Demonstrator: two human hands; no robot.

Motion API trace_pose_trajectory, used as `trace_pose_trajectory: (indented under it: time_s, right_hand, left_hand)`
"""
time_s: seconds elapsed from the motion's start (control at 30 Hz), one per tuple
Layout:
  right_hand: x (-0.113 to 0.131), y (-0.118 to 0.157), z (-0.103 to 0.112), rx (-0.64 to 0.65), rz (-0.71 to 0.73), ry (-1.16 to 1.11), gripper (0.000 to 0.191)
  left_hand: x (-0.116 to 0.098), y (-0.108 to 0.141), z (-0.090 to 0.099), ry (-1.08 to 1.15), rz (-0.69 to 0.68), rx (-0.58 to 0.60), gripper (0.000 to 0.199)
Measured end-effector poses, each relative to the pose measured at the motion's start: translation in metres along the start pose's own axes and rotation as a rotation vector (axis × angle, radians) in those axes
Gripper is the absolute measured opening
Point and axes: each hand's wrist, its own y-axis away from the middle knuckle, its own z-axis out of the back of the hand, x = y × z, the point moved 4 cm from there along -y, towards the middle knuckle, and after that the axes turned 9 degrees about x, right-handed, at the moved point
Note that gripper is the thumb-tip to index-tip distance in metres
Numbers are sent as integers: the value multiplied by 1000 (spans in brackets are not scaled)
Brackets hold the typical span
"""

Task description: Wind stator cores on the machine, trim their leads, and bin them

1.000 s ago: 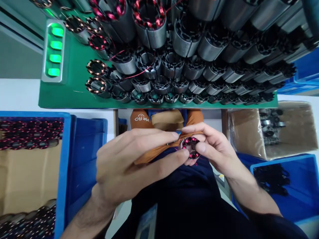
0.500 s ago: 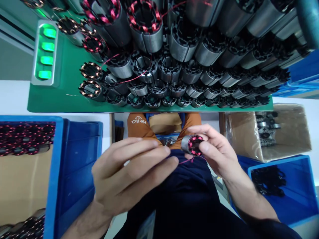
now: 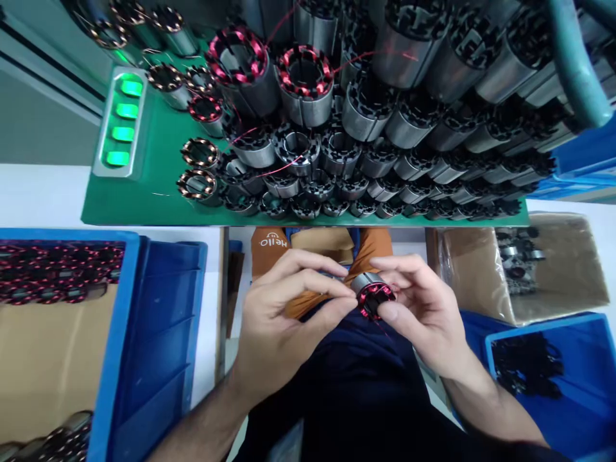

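A metal ring-shaped core wound with red wire (image 3: 370, 295) is held over my lap, its wound end facing up toward me. My right hand (image 3: 426, 314) grips it from the right, with the thumb at its rim. My left hand (image 3: 293, 314) is at its left side, thumb and fingertips brought together close to the core's edge. Whether the left fingertips pinch a thin wire is too small to tell. A fine red wire end hangs below the core.
A green board (image 3: 149, 205) carries rows of metal cores and a strip of green lights (image 3: 122, 131). Blue crates (image 3: 166, 321) stand left, one holding red-wound cores. At right are a plastic-lined box (image 3: 563, 269) and a blue bin (image 3: 587, 378) with black parts.
My left hand has moved up and right to the core, its fingers drawing together. The core has turned in my right hand. The view has shifted slightly.
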Motion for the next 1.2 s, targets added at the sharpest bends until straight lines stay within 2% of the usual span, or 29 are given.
trace_pose_trajectory:
  time_s: [0.07,0.13,0.23,0.33,0.47,0.53,0.6,0.7,0.8,0.83,0.87,0.93,0.97,1.0,1.1,1.2]
  right_hand:
    - [0,2,0,0,10,-27,45]
    - [0,5,2,15,20,-105,43]
    - [-2,9,5,44,20,-159,46]
    - [-9,11,6,72,-14,-96,53]
    - [-19,7,1,111,-37,-41,61]
    - [-22,5,-2,120,-32,-26,64]
    - [-21,6,-3,130,-21,-45,64]
    - [-19,9,2,136,5,-100,59]
    - [-19,10,11,94,10,-78,58]
    - [-20,9,12,82,-1,-60,59]
    - [-21,7,12,76,-17,-45,59]
    - [-23,2,10,89,-39,-33,59]
    - [-23,-1,7,102,-41,-37,58]
    - [-23,-3,4,116,-40,-44,57]
    - [-19,-6,-1,147,-26,-54,57]
    - [-18,-3,0,162,-48,-70,57]
  left_hand:
    - [7,2,-11,114,69,52,11]
    - [24,7,-23,260,177,98,15]
    - [46,12,-27,379,289,58,20]
    - [44,9,-16,350,243,45,9]
    - [17,-2,-7,313,150,163,10]
    - [10,-6,-8,298,124,180,8]
    - [14,-6,-10,269,129,171,13]
    - [37,2,-13,184,186,156,15]
    - [56,12,-7,120,229,67,13]
    - [55,14,-5,106,209,40,6]
    - [51,15,-3,73,174,28,16]
    - [34,13,-3,-76,55,60,61]
    - [25,11,-5,-167,-12,87,77]
    - [16,8,-7,-242,-70,107,83]
    - [3,1,-11,-303,-163,120,72]
    - [4,-3,-12,-345,-193,166,73]
